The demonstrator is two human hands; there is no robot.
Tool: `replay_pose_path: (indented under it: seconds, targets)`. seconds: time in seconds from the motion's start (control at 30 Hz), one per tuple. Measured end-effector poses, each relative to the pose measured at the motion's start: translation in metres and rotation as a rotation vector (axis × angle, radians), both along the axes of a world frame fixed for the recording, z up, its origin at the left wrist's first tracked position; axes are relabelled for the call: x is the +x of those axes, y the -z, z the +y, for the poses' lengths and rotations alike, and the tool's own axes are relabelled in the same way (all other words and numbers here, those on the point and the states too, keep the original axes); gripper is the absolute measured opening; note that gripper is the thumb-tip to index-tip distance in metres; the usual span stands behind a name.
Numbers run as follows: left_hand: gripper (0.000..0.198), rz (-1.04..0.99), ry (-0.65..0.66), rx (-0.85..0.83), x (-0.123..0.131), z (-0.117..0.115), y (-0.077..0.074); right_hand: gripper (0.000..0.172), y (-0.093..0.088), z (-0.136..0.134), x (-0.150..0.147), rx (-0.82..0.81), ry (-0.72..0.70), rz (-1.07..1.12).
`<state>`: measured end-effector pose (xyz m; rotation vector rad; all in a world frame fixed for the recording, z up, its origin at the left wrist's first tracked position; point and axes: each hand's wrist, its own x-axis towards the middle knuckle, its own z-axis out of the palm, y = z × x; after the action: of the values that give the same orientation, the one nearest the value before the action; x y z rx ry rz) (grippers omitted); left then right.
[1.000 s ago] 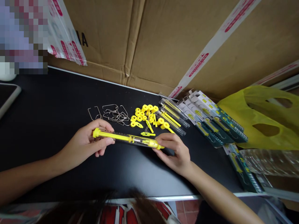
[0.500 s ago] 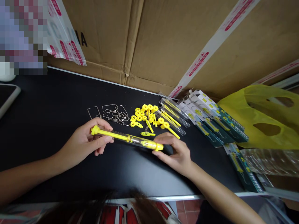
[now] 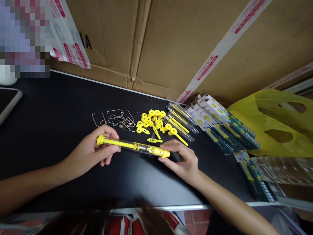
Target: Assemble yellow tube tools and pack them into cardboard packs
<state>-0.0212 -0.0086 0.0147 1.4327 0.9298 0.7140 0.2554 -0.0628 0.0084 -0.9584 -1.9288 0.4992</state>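
Both hands hold a tubular spring scale (image 3: 124, 144) level above the black table. It has a see-through barrel, a yellow rod and spring inside, and a yellow cap at each end. Around the left part of the barrel, near its wide cap, my left hand (image 3: 97, 147) is closed. My right hand (image 3: 182, 157) pinches the yellow cap at the other end between thumb and fingers. Just beyond lie bent wire hooks (image 3: 122, 120), yellow caps and small yellow parts (image 3: 146, 122), a loose spring (image 3: 153, 134) and see-through tubes with yellow rods (image 3: 182, 122).
Printed boxes (image 3: 222, 124) are stacked at the right, beside a yellow plastic bag (image 3: 259, 117) and see-through plastic wrapping (image 3: 281, 169). A large taped carton (image 3: 166, 49) stands along the back edge of the table (image 3: 61, 107). Part of a dark-screened device (image 3: 9, 101) shows at far left.
The spring scale and my left hand have shifted very slightly; both hands keep their hold. The parts on the table lie as before.
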Motion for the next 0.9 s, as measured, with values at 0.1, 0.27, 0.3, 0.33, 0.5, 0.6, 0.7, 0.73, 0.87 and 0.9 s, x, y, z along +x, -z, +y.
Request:
replay_pose_path:
  seconds: [0.1, 0.27, 0.3, 0.33, 0.5, 0.6, 0.7, 0.73, 0.87, 0.9]
  targets:
    - [0.020, 0.005, 0.023, 0.006, -0.0004, -0.0008, 0.0003, 0.026, -0.0016, -0.0001, -0.0012, 0.008, 0.010, 0.015]
    - [0.019, 0.024, 0.016, 0.040, -0.0015, -0.0008, 0.0010, 0.024, -0.0018, -0.0004, -0.0015, 0.015, 0.013, 0.002]
    - [0.020, 0.032, 0.012, 0.043, -0.0018, -0.0008, 0.0009, 0.025, -0.0013, -0.0005, -0.0011, 0.020, 0.008, -0.003]
    - [0.020, 0.039, 0.008, 0.046, -0.0021, -0.0007, 0.0007, 0.026, -0.0009, -0.0006, -0.0006, 0.027, 0.003, -0.007]
    - [0.020, 0.056, 0.005, 0.059, -0.0033, -0.0001, -0.0004, 0.026, -0.0008, -0.0011, 0.0009, 0.008, -0.010, 0.009]
    - [0.020, 0.060, -0.006, 0.054, -0.0030, 0.0000, -0.0005, 0.024, -0.0016, -0.0014, 0.0003, -0.012, -0.004, 0.005]
    - [0.020, 0.072, -0.014, 0.051, -0.0025, -0.0004, -0.0009, 0.023, -0.0007, -0.0020, -0.0003, -0.010, 0.005, -0.006]
    - [0.020, 0.077, -0.017, 0.050, -0.0023, -0.0006, -0.0011, 0.023, 0.0000, -0.0022, -0.0003, -0.001, 0.005, -0.011]
    - [0.021, 0.089, -0.035, 0.050, -0.0018, -0.0013, -0.0016, 0.027, 0.0021, -0.0024, -0.0002, 0.040, 0.000, -0.046]
    - [0.021, 0.088, -0.038, 0.052, -0.0018, -0.0015, -0.0017, 0.027, 0.0022, -0.0024, -0.0003, 0.048, 0.000, -0.053]
